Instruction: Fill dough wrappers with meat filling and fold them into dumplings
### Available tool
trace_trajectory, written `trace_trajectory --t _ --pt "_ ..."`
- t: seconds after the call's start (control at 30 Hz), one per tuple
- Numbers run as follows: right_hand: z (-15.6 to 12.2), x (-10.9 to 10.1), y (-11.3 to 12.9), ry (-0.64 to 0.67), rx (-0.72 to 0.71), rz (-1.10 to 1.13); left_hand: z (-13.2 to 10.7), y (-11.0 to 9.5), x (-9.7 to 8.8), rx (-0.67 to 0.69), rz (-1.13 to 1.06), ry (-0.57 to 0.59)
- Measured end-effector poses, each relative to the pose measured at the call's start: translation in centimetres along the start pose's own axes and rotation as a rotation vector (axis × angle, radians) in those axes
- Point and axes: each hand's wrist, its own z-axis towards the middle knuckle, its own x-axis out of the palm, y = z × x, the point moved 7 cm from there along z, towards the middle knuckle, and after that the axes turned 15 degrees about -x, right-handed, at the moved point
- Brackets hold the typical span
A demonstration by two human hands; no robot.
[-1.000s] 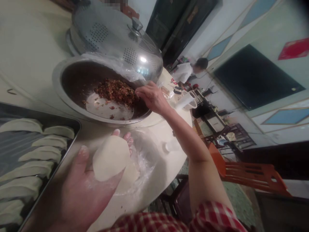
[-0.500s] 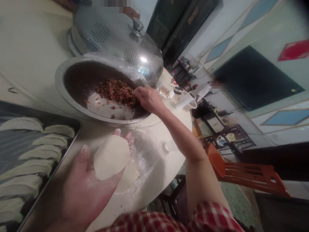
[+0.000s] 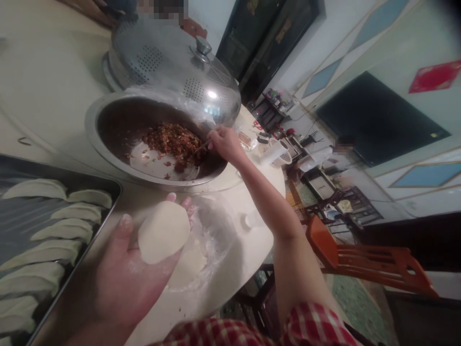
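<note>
My left hand [image 3: 126,278] lies palm up over the table, fingers stretched out, with a round white dough wrapper [image 3: 163,231] resting on them. My right hand [image 3: 224,143] is closed on a thin utensil [image 3: 201,146] whose tip pokes into the dark minced filling [image 3: 173,140] inside a wide steel bowl [image 3: 108,158]. Below my left hand more wrappers lie on crumpled clear plastic [image 3: 205,240].
A dark tray [image 3: 108,185] at the left holds several folded dumplings [image 3: 54,233]. A steel steamer with a glass lid [image 3: 173,62] stands behind the bowl. The round table's edge [image 3: 266,235] runs to the right, with an orange chair [image 3: 360,264] beyond it and a white cup [image 3: 275,153].
My right hand has pulled back slightly from the filling, and the thin utensil now shows between its fingers. The left hand with the wrapper has stayed in place.
</note>
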Motion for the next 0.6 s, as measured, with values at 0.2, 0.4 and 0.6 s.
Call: trace_trajectory --t 0.2,0.4,0.6 --pt "-0.2 -1.7 -2.3 -0.212 0.173 0.361 0.1 -0.5 0.3 0.045 0.008 -0.025" --pt "-0.8 -2.0 0.0 -0.130 -0.058 0.253 0.0 -0.4 0.1 0.049 0.008 -0.127" --pt "-1.4 -0.2 3.9 0.106 -0.420 -0.077 0.1 -0.3 0.5 -0.006 0.005 -0.011"
